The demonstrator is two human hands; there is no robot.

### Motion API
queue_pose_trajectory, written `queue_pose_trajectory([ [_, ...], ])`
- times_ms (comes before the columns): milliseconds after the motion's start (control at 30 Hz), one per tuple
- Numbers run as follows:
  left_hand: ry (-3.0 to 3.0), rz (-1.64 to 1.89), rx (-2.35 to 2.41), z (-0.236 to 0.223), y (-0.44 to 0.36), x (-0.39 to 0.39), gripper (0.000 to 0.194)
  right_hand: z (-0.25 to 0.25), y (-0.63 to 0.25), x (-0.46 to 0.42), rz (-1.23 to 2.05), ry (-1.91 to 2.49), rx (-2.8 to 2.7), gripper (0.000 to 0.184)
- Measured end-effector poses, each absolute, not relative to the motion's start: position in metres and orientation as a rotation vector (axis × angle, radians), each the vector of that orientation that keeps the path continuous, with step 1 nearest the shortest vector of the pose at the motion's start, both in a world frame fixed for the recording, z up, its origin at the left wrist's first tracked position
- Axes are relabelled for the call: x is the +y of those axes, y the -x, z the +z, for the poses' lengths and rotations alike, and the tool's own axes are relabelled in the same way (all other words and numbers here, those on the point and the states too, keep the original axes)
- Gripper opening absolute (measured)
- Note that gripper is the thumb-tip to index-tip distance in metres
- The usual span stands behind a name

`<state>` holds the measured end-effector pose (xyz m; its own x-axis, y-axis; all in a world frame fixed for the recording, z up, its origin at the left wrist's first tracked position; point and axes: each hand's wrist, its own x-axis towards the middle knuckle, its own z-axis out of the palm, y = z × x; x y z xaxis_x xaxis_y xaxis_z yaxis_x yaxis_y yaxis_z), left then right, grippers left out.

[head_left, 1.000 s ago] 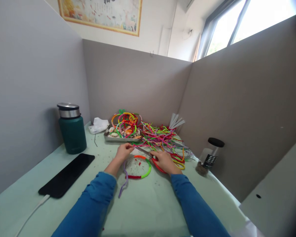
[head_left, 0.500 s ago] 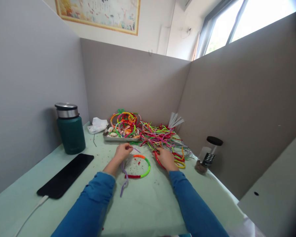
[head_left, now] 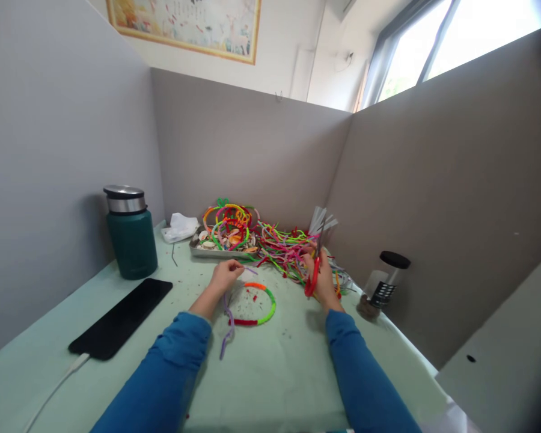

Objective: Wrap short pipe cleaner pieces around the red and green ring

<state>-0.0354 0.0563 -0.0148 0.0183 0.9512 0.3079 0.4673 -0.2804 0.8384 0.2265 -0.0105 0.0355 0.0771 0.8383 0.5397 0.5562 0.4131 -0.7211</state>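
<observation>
My left hand [head_left: 226,276] pinches a purple pipe cleaner [head_left: 228,328]; a short end sticks out past the fingertips and the long tail droops to the tablecloth. Just right of that tail lies a curved ring [head_left: 270,305] wrapped in orange, green, lime and red, its left side open or bare wire. My right hand [head_left: 323,280] is raised at the right, closed on red-handled scissors [head_left: 314,278] whose blades point up and away from me. Behind the scissors spreads a heap of coloured pipe cleaners [head_left: 288,246].
A metal tray [head_left: 223,253] of shells and finished loops stands at the back, beside a tissue pack [head_left: 180,227]. On the left are a green flask [head_left: 131,234] and a black phone [head_left: 121,317] with a cable. A black-lidded jar [head_left: 383,285] stands right.
My right hand has picked the red-handled scissors up off the table, moving right and turning their blades upward. My left hand keeps its pinch on the purple pipe cleaner, nearly still.
</observation>
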Motion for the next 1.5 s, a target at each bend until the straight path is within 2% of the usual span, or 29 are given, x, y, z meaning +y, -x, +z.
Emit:
queue_pose_trajectory([
  [200,-1.515,1.248,1.357,-0.009,0.035,0.053,0.027,0.049,-0.235,-0.022,0.493,0.832,-1.475,0.063],
  [333,-1.42,1.257,1.312,-0.007,0.035,0.052,0.026,0.074,-0.252,-0.033,0.521,0.681,-1.424,0.077],
  [400,-1.41,1.253,1.29,-0.005,0.035,0.051,0.026,0.089,-0.261,-0.041,0.48,0.672,-1.414,0.075],
  [500,-1.431,1.233,1.25,-0.003,0.034,0.048,0.025,0.103,-0.27,-0.044,0.43,0.651,-1.376,0.063],
  [600,-1.463,1.213,1.24,-0.003,0.033,0.045,0.024,0.097,-0.267,-0.034,0.42,0.855,-1.426,0.057],
  [767,-1.51,1.233,1.245,-0.008,0.033,0.047,0.025,0.052,-0.241,-0.012,0.469,1.229,-1.886,0.051],
  [933,-1.601,1.247,1.266,-0.013,0.034,0.051,0.027,0.018,-0.216,-0.01,0.227,1.398,-2.259,0.045],
  [1133,-1.752,1.211,1.335,-0.02,0.036,0.059,0.022,0.013,-0.204,-0.014,-0.005,1.496,-2.379,0.035],
  [1267,-1.839,0.951,1.149,-0.015,0.033,0.051,0.016,0.014,-0.204,-0.013,-0.003,1.578,-2.378,0.04],
  [1400,-1.769,0.737,0.943,-0.002,0.031,0.034,0.025,0.013,-0.203,-0.01,-0.077,1.748,-2.297,0.041],
  [1500,-1.653,0.756,0.853,0.006,0.034,0.029,0.029,0.012,-0.201,-0.007,-0.104,1.883,-2.28,0.038],
])
